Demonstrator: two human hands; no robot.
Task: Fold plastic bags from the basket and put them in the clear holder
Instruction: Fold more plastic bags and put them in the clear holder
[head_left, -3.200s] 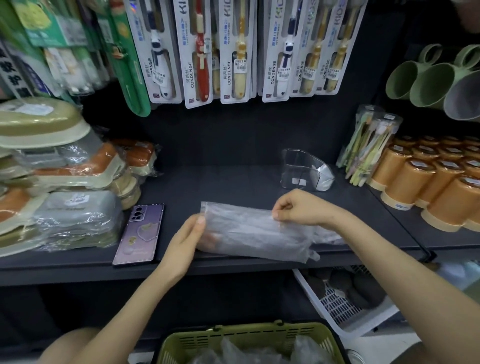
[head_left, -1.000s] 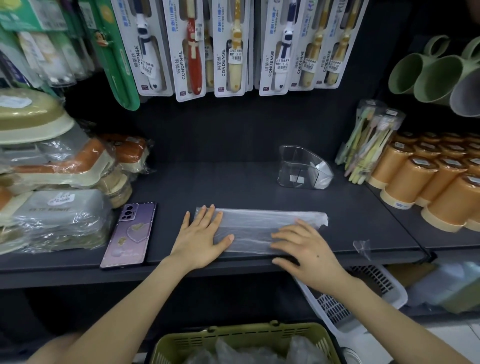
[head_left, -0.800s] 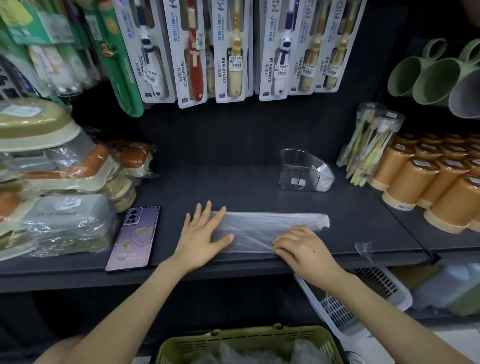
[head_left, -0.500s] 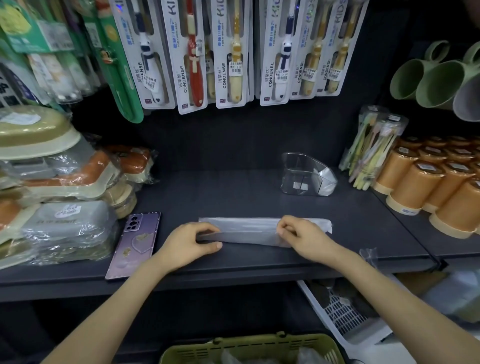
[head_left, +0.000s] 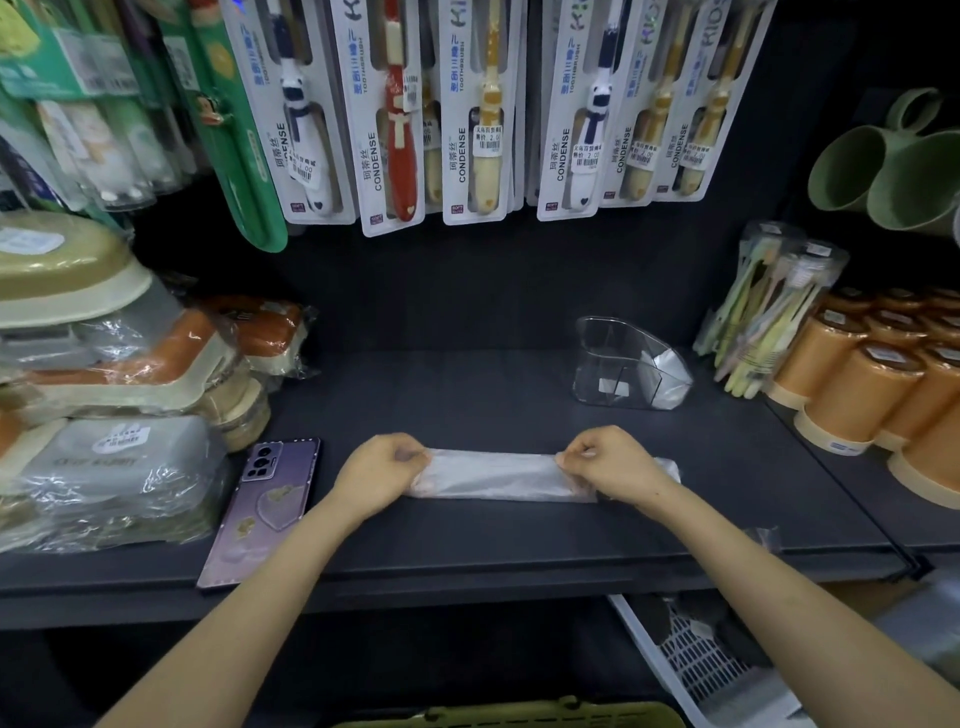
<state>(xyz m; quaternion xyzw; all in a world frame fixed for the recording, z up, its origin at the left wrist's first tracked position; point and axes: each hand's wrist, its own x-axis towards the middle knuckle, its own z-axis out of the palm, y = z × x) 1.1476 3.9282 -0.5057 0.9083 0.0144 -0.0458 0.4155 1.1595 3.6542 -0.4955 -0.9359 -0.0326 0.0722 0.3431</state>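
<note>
Basket rim at bottom edge, below shelf. On shelf, near front: bag, flattened into long narrow strip lying left to right. Left hand at strip's left end, right hand near right end; fingers of both curled, pinching strip's far edge. Phone face down just left of left hand. Further back, right of centre: holder, one folded white piece inside. Toothbrush packs hang above.
</note>
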